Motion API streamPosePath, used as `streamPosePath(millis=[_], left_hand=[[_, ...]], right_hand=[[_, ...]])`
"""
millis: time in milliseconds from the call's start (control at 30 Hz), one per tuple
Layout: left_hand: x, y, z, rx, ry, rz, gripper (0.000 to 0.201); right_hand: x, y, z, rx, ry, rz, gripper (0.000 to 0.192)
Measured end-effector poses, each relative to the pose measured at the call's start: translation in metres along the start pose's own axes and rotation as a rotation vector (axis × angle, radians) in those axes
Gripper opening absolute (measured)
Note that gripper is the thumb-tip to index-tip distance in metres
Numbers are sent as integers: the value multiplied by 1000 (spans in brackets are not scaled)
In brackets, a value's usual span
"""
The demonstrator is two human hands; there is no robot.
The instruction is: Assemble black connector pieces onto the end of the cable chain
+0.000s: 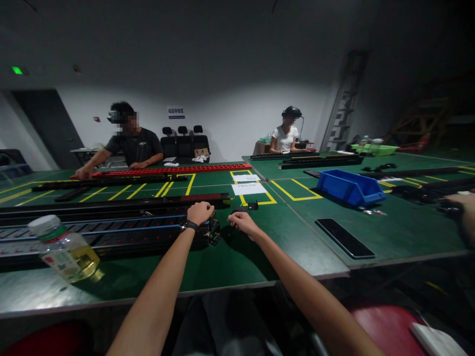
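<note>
My left hand [200, 213], with a dark watch on the wrist, is closed over the near right end of a long black rail assembly [148, 231]. A blue strip runs along this assembly, with red dots below it. Dark fittings [214, 232] and loose wires stick out at its end, under my fingers. Just to the right, my right hand [244, 222] hovers with its fingers pinched together; whatever they hold is too small to tell. A small black bracket [253, 205] lies on the green table beyond that hand.
At left front stands a clear bottle [69, 252] of yellow liquid. A black phone [345, 238] and a blue bin [349, 188] lie to the right. White paper sheets [248, 189] and a red rail [166, 170] are farther back. Two people work across the table; another hand shows at far right.
</note>
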State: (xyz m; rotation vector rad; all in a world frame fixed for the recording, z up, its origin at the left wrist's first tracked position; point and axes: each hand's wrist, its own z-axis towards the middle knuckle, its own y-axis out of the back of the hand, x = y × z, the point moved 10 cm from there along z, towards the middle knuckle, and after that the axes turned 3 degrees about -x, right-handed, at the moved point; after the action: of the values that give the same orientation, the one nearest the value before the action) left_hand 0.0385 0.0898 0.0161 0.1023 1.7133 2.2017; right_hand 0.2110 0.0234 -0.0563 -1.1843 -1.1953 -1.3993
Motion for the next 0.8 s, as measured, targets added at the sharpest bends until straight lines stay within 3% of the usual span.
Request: streamPosePath(millis=[267,567,800], left_hand=[[5,1,0,-24,37,-39,38],[-4,0,-1,-35,-39,14,37],[2,2,-1,-54,19,-50,29]], right_hand=[[0,-1,0,3,-1,-22,20],[-1,-1,0,-3,7,-59,19],[-1,-2,1,9,28,-81,21]])
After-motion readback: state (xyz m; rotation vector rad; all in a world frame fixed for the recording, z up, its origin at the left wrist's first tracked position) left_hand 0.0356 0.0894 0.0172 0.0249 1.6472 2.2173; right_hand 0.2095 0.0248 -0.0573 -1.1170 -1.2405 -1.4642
